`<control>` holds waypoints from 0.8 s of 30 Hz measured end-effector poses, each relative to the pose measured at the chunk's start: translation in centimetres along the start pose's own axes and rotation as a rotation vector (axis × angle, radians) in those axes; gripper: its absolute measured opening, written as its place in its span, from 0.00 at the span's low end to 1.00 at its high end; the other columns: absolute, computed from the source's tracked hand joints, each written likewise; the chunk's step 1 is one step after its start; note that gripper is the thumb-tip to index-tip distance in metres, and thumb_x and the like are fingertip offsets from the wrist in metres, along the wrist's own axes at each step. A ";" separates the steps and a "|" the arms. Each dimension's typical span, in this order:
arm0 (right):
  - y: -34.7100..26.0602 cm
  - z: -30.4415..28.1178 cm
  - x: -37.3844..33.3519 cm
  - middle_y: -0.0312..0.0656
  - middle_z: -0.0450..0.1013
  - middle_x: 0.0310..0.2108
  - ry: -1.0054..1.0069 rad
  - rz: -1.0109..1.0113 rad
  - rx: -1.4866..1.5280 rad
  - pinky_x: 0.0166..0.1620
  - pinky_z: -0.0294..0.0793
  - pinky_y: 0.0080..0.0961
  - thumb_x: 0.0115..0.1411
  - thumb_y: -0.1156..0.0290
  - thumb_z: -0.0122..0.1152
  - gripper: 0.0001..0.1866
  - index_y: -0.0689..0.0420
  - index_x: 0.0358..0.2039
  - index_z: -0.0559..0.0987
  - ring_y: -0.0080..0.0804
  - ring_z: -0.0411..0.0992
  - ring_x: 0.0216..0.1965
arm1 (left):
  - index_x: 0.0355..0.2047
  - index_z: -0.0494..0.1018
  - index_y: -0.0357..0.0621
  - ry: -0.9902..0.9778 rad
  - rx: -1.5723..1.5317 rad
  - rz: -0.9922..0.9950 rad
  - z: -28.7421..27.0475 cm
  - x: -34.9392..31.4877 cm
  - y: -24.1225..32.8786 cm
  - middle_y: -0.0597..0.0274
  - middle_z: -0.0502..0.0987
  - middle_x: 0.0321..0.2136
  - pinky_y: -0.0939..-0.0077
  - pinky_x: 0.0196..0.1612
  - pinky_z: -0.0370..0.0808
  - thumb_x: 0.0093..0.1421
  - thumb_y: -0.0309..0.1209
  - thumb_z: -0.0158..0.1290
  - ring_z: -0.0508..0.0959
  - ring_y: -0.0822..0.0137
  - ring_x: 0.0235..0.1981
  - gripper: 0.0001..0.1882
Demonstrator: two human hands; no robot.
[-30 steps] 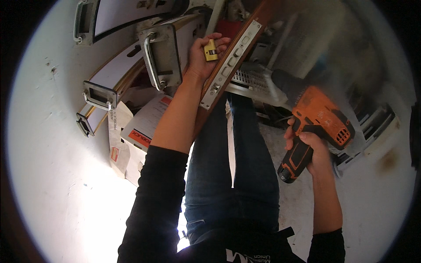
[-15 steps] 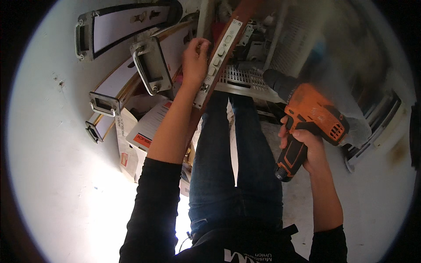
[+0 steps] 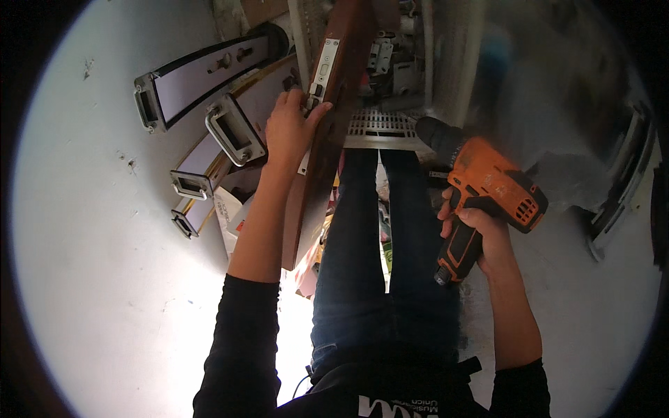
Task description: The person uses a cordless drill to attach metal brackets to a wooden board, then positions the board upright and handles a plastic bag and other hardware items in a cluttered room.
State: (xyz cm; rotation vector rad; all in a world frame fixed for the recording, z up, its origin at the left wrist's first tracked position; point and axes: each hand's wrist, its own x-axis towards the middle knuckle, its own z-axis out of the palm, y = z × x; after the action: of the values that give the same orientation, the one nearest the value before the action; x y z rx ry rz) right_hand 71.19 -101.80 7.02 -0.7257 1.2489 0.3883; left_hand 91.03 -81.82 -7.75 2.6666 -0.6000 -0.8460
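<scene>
A brown wooden door panel stands on edge before me, slanting up and away. A pale metal lock faceplate with protruding bolts is set into its narrow edge. My left hand grips this edge beside the bolts, thumb across the face and fingers partly hidden on the far side; it covers the middle of the plate. My right hand is wrapped around the handle of an orange and black cordless drill. The drill's dark chuck points up and left, apart from the door panel.
Long pale panels with metal-handled ends are stacked at left against a white wall. Ahead lies a perforated white metal grate, with metal hardware beyond it. Translucent plastic sheeting hangs at right. My legs fill the middle.
My left hand has closed onto the door's edge at the lock plate, having hovered beside it before. The door panel has shifted left and turned more upright in view. The drill is nearly where it was.
</scene>
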 end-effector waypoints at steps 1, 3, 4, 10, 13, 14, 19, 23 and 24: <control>0.2 -0.3 -0.1 0.46 0.70 0.26 -0.004 0.002 0.024 0.28 0.72 0.24 0.45 0.68 0.54 0.21 0.67 0.39 0.71 0.29 0.71 0.22 | 0.29 0.68 0.38 -0.028 0.016 0.004 -0.2 0.3 0.2 0.49 0.74 0.28 0.59 0.32 0.70 0.52 0.43 0.54 0.73 0.48 0.31 0.19; 0.7 -0.9 -0.3 0.46 0.70 0.26 0.003 -0.002 0.057 0.28 0.72 0.24 0.45 0.69 0.54 0.20 0.67 0.38 0.71 0.29 0.71 0.22 | 0.28 0.68 0.38 -0.104 0.050 0.008 -0.3 0.8 0.4 0.48 0.74 0.26 0.58 0.31 0.69 0.53 0.42 0.53 0.73 0.47 0.30 0.17; 0.9 -1.2 -0.4 0.46 0.70 0.26 0.014 -0.003 0.067 0.28 0.71 0.24 0.45 0.69 0.54 0.20 0.67 0.38 0.71 0.29 0.70 0.22 | 0.28 0.68 0.38 -0.102 0.057 0.014 -0.3 1.0 0.4 0.48 0.74 0.25 0.58 0.31 0.69 0.54 0.42 0.52 0.73 0.46 0.29 0.17; 2.2 -2.6 -0.2 0.45 0.71 0.26 -0.003 0.014 0.083 0.28 0.71 0.22 0.45 0.69 0.54 0.19 0.66 0.38 0.71 0.28 0.71 0.23 | 0.31 0.69 0.39 -0.064 -0.042 -0.008 0.6 0.8 -0.4 0.47 0.74 0.26 0.58 0.32 0.69 0.54 0.40 0.51 0.73 0.46 0.30 0.15; 2.5 -2.5 -0.2 0.45 0.71 0.26 -0.032 0.001 0.075 0.28 0.71 0.21 0.45 0.68 0.54 0.20 0.66 0.38 0.71 0.27 0.71 0.23 | 0.34 0.70 0.38 -0.043 -0.104 -0.019 0.4 0.2 -0.5 0.48 0.75 0.27 0.63 0.32 0.70 0.53 0.38 0.54 0.74 0.52 0.29 0.15; 2.4 -2.3 -0.2 0.44 0.71 0.26 -0.038 -0.007 0.064 0.28 0.71 0.21 0.45 0.68 0.54 0.20 0.66 0.38 0.71 0.27 0.71 0.23 | 0.35 0.70 0.37 -0.021 -0.106 -0.005 0.1 -0.2 -0.5 0.50 0.75 0.27 0.67 0.31 0.70 0.53 0.36 0.55 0.75 0.58 0.27 0.15; 1.0 -1.2 0.1 0.43 0.71 0.26 -0.063 -0.054 -0.056 0.27 0.71 0.21 0.45 0.67 0.55 0.21 0.66 0.39 0.71 0.27 0.71 0.23 | 0.39 0.71 0.39 0.066 -0.206 -0.052 -0.5 -4.4 -0.8 0.53 0.76 0.30 0.74 0.34 0.71 0.52 0.32 0.57 0.76 0.64 0.30 0.16; -0.7 -0.2 1.0 0.44 0.72 0.28 -0.080 -0.155 -0.174 0.26 0.71 0.22 0.45 0.66 0.55 0.21 0.65 0.40 0.71 0.28 0.71 0.24 | 0.37 0.72 0.37 0.183 -0.380 -0.222 -0.2 -9.3 -1.9 0.51 0.74 0.32 0.70 0.37 0.71 0.51 0.27 0.55 0.75 0.55 0.33 0.12; -0.9 0.2 1.2 0.45 0.72 0.31 -0.063 -0.204 -0.177 0.25 0.71 0.22 0.46 0.67 0.55 0.21 0.64 0.40 0.71 0.28 0.71 0.24 | 0.37 0.72 0.39 0.190 -0.362 -0.232 -0.2 -10.3 -2.2 0.52 0.73 0.31 0.70 0.36 0.71 0.50 0.27 0.56 0.75 0.55 0.32 0.13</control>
State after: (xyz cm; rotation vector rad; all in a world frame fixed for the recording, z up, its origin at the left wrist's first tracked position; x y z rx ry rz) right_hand 72.25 -102.48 6.15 -0.9760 1.0784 0.3541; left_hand 84.16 -75.06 -3.51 2.4677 -0.0803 -0.6715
